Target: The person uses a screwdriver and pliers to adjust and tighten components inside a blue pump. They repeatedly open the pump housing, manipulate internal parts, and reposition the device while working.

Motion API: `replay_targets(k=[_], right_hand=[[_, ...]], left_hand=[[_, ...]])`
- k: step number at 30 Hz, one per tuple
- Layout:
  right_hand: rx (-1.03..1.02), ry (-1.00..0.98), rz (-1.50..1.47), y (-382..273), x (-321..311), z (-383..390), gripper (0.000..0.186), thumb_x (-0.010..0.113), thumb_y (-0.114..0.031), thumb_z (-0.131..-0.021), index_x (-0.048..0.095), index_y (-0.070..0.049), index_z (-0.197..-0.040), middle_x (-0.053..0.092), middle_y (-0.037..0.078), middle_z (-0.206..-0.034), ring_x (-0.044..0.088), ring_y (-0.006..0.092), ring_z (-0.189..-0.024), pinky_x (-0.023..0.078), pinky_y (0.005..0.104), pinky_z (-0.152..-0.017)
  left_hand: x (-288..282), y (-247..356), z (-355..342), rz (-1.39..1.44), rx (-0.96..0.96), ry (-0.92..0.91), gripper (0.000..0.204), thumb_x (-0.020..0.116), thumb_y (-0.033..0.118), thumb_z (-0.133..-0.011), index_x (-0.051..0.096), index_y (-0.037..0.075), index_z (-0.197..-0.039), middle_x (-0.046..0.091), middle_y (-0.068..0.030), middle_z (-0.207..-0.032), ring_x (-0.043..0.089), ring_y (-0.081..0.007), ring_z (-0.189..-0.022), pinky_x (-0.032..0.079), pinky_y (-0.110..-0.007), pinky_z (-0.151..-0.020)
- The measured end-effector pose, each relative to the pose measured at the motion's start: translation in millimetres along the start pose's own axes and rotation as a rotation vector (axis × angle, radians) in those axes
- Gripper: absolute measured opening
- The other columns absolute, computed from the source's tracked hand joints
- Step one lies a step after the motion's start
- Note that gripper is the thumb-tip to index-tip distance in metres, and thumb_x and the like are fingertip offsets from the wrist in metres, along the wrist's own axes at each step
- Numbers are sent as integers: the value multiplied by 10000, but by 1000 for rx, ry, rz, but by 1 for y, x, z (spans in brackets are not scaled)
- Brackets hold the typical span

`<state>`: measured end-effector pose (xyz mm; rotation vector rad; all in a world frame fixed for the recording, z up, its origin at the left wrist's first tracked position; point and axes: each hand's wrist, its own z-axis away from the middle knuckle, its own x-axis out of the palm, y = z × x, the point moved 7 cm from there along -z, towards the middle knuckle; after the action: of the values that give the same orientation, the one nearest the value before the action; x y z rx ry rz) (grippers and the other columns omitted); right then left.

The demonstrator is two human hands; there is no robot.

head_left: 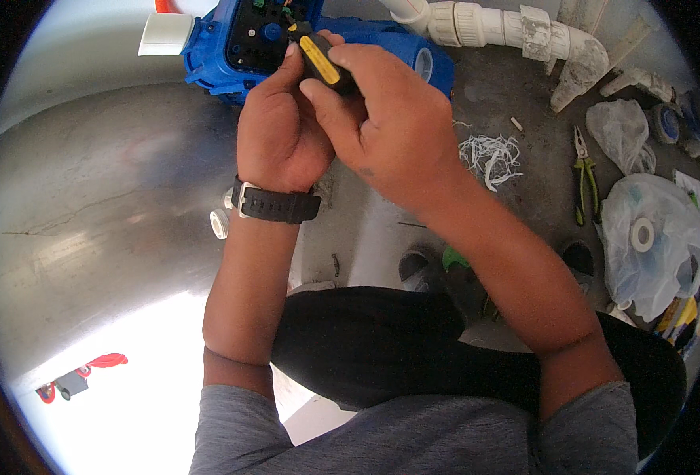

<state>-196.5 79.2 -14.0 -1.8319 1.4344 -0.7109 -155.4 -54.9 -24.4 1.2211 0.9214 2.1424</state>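
My right hand (401, 119) is closed around the handle of a black and yellow screwdriver (320, 60). The tool points up and left toward the open black wiring box (248, 49) on a blue pump (366, 39). Close to the screwdriver's front end, my left hand (280, 134) is palm up, its thumb raised and fingers curled behind the tool. What its fingertips pinch is too small and too hidden to name. Inside the wiring box are a blue round knob (271, 32) and small green and orange wires near the top edge.
A large shiny metal tank (112, 174) curves along the left. White plastic pipes (484, 25) run from the pump to the right. On the floor lie white tape shreds (491, 157), green-handled pliers (584, 178) and a clear plastic bag (658, 261) with a white tape roll (642, 234) on it.
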Motion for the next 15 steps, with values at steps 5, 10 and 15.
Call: replay_targets(k=[5, 10, 15], right_hand=[[-26, -10, 60, -3, 1, -1, 290, 767, -109, -874, 704, -46, -1150, 669, 140, -946, 693, 281, -783, 568, 353, -675], [-64, -59, 113, -7, 2, 0, 315, 767, -75, -851, 728, -70, -1164, 653, 138, -960, 683, 273, -795, 563, 354, -685], [-64, -79, 99, -8, 1, 1, 335, 764, -36, -803, 744, -86, -1134, 626, 145, -1045, 676, 274, -852, 564, 351, -716]], left_hand=[[-4, 0, 0, -34, 8, 75, 368, 388, 271, -1107, 621, 11, -1224, 678, -125, -1160, 648, -262, -1100, 516, -415, -1013], [0, 2, 0, -17, -7, 38, 370, 476, 327, -1079, 627, 9, -1191, 686, -129, -1136, 653, -253, -1088, 521, -400, -985], [5, 2, -2, -45, -19, 17, 358, 541, 352, -1055, 631, 22, -1159, 686, -123, -1123, 663, -243, -1063, 524, -395, -973]])
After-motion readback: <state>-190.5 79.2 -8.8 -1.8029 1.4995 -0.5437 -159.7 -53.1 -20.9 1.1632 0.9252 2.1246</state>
